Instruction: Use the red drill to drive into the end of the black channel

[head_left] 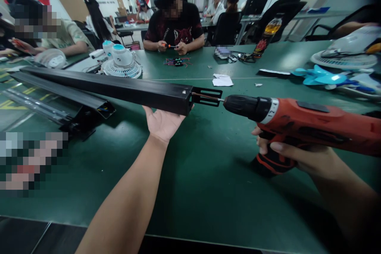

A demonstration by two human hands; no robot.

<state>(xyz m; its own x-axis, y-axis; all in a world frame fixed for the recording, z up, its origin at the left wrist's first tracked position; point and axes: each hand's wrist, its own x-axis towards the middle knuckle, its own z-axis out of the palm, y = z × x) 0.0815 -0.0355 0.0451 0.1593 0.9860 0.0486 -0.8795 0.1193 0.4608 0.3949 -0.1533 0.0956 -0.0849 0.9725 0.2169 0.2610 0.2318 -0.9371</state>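
My left hand (pixel 165 123) grips a long black rectangular tube (pixel 127 89) from below, near its right end. The tube runs to the far left, tilted slightly. A flat black slotted bracket (pixel 210 96) sticks out of its open end. In my right hand (pixel 297 154) is a red and black cordless drill (pixel 315 123), held by its handle and aimed left. Its long thin bit (pixel 208 96) passes alongside the bracket toward the tube's end. Whether the tip meets a screw is hidden.
Other black profiles (pixel 68 91) lie at left on the green table (pixel 202 190). White fan parts (pixel 122 63) stand behind them. Blue fan blades (pixel 321 76) and a white housing (pixel 354 49) are at right. Paper scraps (pixel 222 80) lie centrally. Across the table a person (pixel 175 27) holds a screwdriver.
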